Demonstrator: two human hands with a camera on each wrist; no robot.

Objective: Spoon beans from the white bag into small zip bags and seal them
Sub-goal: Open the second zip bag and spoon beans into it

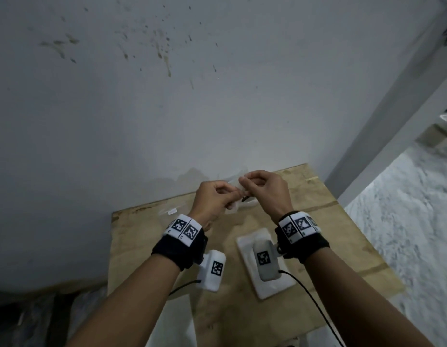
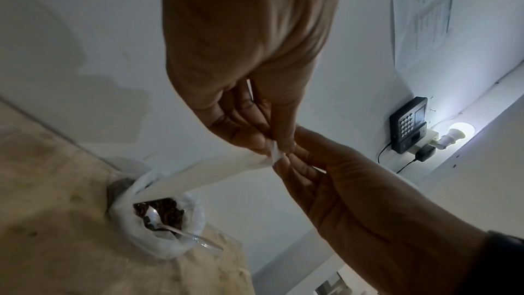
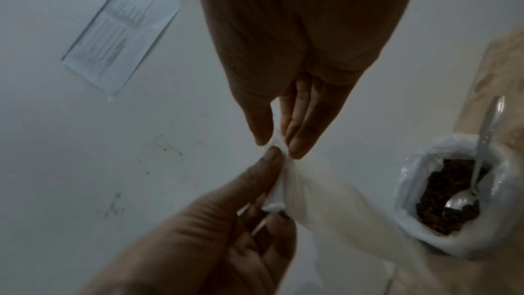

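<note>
We see the left hand (image 2: pixel 249 57) and right hand (image 2: pixel 363 190) pinching a small zip bag (image 2: pixel 215 172) above the white bag (image 2: pixel 167 228) of beans (image 2: pixel 167 210), fingers (image 3: pixel 263 129) clamped on its top edge.

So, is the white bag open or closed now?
Open. The white bag has its top rolled down, showing the beans, and the spoon rests inside.

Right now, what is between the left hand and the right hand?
The small zip bag: left hand and right hand both pinch its top edge, shown in both wrist views.
</note>
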